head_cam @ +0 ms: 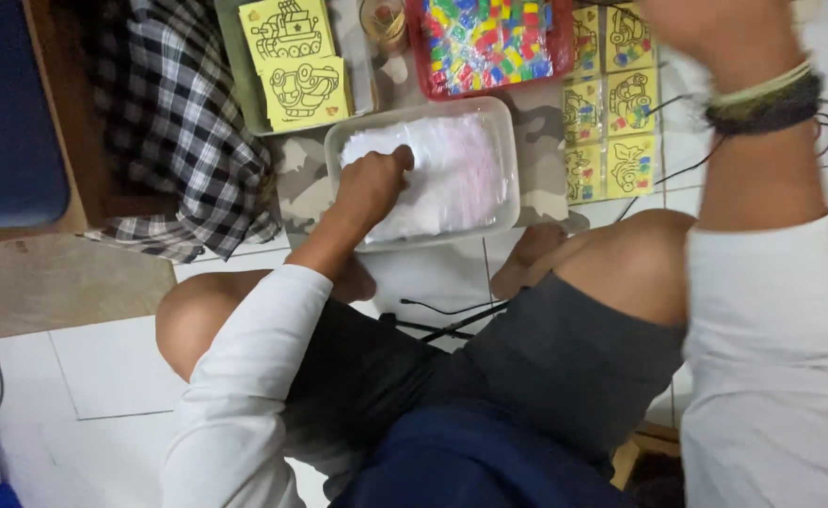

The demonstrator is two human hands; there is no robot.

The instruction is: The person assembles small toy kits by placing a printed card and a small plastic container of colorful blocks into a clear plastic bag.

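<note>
- The floor [103, 367] is white tile with thin dark grout lines; the person sits on it, bare knees spread, in dark shorts and white sleeves.
- A camouflage cloth [306, 183] lies on the floor in front of the knees, and a clear plastic tray [503, 141] of small clear bags sits on it.
- The left hand [372, 183] rests inside the tray, its fingers curled down onto the bags; whether they grip one cannot be told.
- The right hand [706, 28] is raised above and to the right of the tray, blurred and cut off by the frame edge, so its fingers cannot be judged. Bands circle its wrist.
- Beyond the tray stands a red tray [423, 71] of coloured pieces.
- Yellow picture cards [296, 61] lie left of the red tray, more cards [612, 132] right of the clear tray.
- A checked cloth [183, 141] lies left of the clear tray.
- Black cables [442, 320] run across the floor between the knees.
</note>
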